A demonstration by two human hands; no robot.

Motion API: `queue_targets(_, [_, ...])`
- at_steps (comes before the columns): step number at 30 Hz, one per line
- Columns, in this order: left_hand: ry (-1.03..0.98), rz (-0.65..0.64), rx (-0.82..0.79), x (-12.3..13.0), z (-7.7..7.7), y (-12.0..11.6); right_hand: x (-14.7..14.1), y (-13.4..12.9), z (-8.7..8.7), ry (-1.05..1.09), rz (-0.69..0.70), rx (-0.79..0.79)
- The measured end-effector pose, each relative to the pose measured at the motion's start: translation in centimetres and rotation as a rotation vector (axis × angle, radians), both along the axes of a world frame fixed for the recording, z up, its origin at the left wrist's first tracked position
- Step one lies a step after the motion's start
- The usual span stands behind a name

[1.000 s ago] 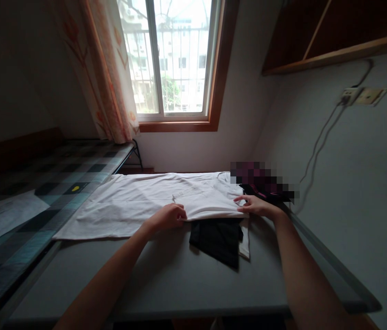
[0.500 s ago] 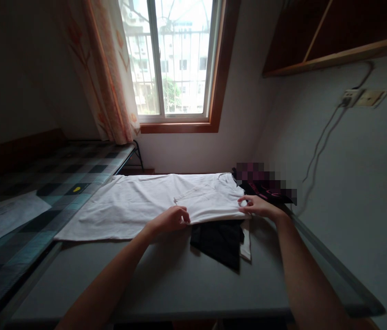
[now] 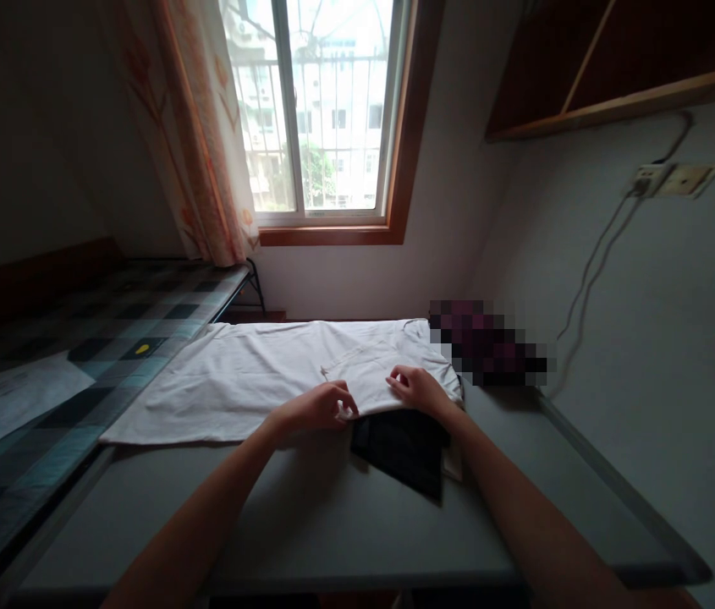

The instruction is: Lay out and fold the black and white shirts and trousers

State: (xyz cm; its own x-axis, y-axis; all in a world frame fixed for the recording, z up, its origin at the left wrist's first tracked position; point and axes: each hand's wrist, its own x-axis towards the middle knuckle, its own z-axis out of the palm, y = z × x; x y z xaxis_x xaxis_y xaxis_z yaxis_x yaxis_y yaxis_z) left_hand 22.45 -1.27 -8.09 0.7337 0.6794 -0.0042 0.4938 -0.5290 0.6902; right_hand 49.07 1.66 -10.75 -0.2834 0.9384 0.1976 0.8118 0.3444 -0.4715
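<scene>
A white garment, which looks like a T-shirt, lies spread sideways on the grey table, with part of its near right side folded over. Beneath the fold's front edge a black cloth piece sticks out towards me, with a small pale strip beside it. My left hand pinches the near edge of the white cloth, thumb and fingertips curled there. Over the folded part rests my right hand, its fingers loosely bent and slightly apart, with no cloth visibly raised between them.
A dark purple item, blurred out, lies at the table's back right by the wall. To the left is a bed with a checked mat and a sheet of paper. The table reaches towards me; a window is ahead.
My right hand has left the right edge of the white garment and moved left across the fold. My left hand has shifted very slightly right along the near edge.
</scene>
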Motion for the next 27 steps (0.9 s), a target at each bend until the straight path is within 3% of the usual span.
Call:
queue_targets(10, [0.024, 0.21, -0.287, -1.8, -0.4, 1.7, 0.8, 0.4, -0.2, 0.031, 0.037, -0.036])
queue_targets(14, [-0.001, 0.137, -0.414, -1.9, -0.3, 1.8, 0.8, 0.3, -0.1, 0.039, 0.043, -0.052])
queue_targets(19, [-0.036, 0.028, -0.426, -1.7, -0.1, 1.5, 1.1, 0.4, -0.2, 0.042, 0.058, -0.05])
queue_targets(23, [-0.012, 0.017, -0.436, -1.6, -0.2, 1.3, 0.8, 0.3, -0.1, 0.029, 0.054, -0.037])
queue_targets(25, [0.021, 0.089, -0.401, -1.4, -0.2, 1.3, 0.5, 0.1, 0.0, 0.024, 0.043, 0.039])
queue_targets(27, [0.052, 0.273, -0.225, -1.0, -0.3, 1.2, 0.1, -0.1, 0.1, 0.029, 0.047, 0.16])
